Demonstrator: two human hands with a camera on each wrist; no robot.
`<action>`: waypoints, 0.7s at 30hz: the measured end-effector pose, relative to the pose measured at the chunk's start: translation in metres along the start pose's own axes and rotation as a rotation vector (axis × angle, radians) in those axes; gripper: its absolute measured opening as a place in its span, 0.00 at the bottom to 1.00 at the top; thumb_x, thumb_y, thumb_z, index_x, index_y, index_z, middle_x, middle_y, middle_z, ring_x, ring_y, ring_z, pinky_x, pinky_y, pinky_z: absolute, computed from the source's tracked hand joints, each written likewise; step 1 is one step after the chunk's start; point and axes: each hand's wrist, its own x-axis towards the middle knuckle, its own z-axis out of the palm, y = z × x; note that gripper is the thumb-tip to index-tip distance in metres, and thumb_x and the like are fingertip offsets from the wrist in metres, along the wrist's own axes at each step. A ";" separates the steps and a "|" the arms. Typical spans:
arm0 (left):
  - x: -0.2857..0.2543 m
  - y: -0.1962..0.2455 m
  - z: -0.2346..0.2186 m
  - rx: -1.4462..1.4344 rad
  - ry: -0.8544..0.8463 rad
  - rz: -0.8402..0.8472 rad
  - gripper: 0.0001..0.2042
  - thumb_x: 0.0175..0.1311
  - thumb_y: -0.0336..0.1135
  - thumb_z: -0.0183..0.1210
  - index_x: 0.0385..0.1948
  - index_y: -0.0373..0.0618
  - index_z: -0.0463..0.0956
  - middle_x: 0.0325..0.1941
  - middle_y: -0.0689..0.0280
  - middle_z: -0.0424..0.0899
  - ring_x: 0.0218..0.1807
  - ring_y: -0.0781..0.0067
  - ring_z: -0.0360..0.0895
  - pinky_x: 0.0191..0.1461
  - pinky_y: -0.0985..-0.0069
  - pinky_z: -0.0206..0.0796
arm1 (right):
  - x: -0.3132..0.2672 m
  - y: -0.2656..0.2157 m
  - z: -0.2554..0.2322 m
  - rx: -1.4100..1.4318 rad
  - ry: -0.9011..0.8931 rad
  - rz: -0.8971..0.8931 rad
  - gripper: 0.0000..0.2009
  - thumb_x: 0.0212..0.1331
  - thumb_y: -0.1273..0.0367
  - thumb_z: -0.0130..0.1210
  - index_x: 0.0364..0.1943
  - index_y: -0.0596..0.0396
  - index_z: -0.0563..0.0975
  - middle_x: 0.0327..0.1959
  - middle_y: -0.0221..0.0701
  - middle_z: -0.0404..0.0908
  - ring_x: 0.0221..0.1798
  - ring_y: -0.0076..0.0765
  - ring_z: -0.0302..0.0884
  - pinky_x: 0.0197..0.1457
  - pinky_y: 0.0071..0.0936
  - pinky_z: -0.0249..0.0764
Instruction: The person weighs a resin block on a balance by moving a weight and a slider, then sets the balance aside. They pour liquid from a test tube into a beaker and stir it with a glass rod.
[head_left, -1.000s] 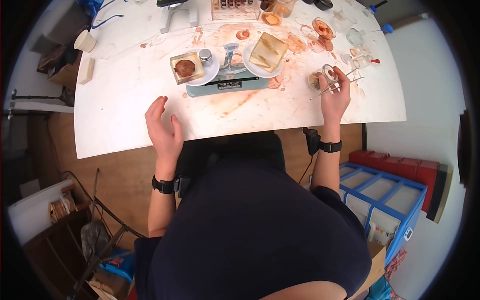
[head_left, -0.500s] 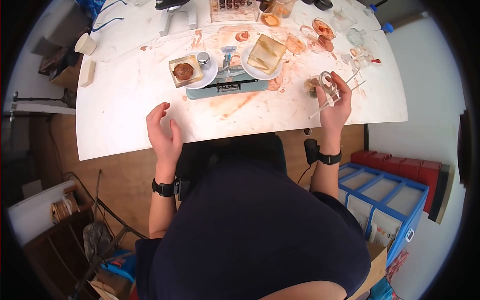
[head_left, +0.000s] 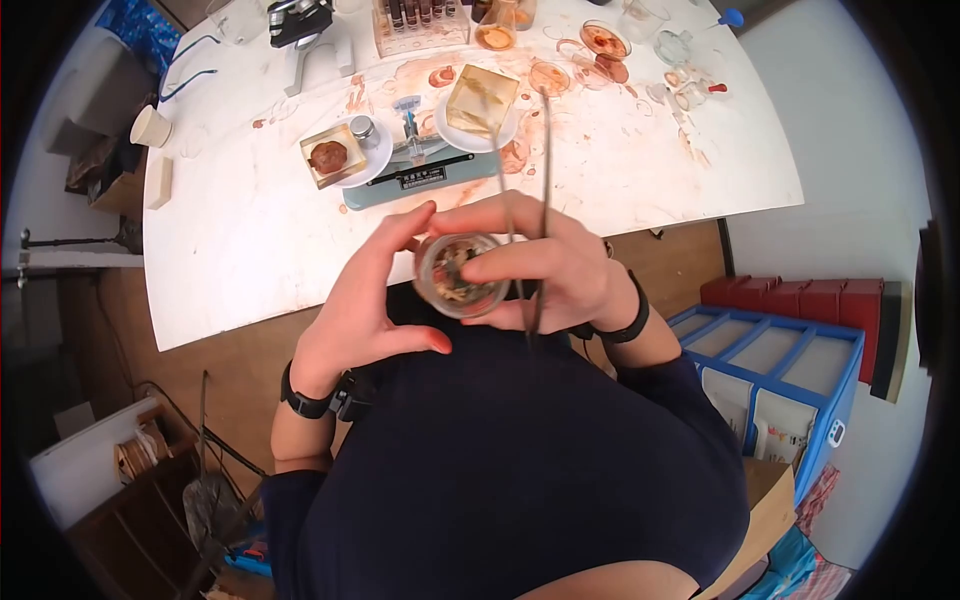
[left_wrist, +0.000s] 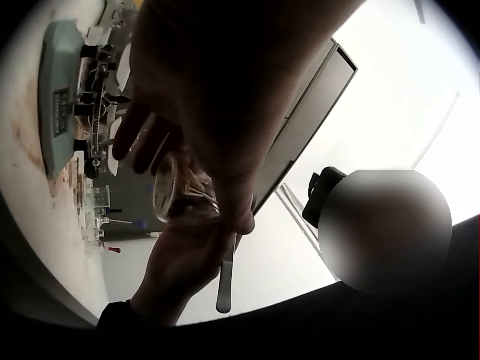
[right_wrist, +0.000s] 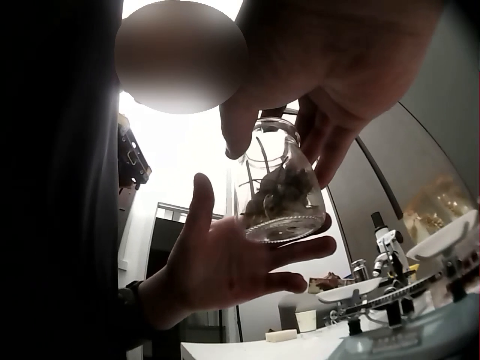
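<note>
In the head view my right hand (head_left: 560, 262) grips a glass jar (head_left: 438, 298) by its mouth, one finger across the opening; dried bits lie inside. Metal tweezers (head_left: 546, 170) stick out from the same hand. My left hand (head_left: 350, 310) is spread at the jar's left, thumb and fingers apart. In the right wrist view the left palm (right_wrist: 225, 266) faces up just under and behind the jar (right_wrist: 283, 191); whether it touches the glass I cannot tell. The left wrist view shows the jar (left_wrist: 172, 187) between both hands.
A green balance (head_left: 425, 181) on the stained white table (head_left: 240, 240) carries two resin-like blocks and a metal weight on its pans. Behind stand a tube rack (head_left: 420, 38) and a microscope (head_left: 318, 50). Glass dishes (head_left: 605, 40) are at the back right, a paper cup (head_left: 150, 127) at the left.
My right hand has brought the jar and tweezers from the table's right side to the front of my body. The left hand has moved right and spread near the jar.
</note>
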 end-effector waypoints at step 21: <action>-0.110 -0.071 -0.059 -0.096 0.691 -0.239 0.33 0.69 0.49 0.64 0.67 0.40 0.63 0.60 0.60 0.75 0.61 0.69 0.73 0.63 0.69 0.68 | -0.069 0.037 -0.016 -0.376 0.411 0.182 0.21 0.58 0.71 0.69 0.53 0.57 0.73 0.59 0.51 0.78 0.61 0.52 0.79 0.62 0.43 0.76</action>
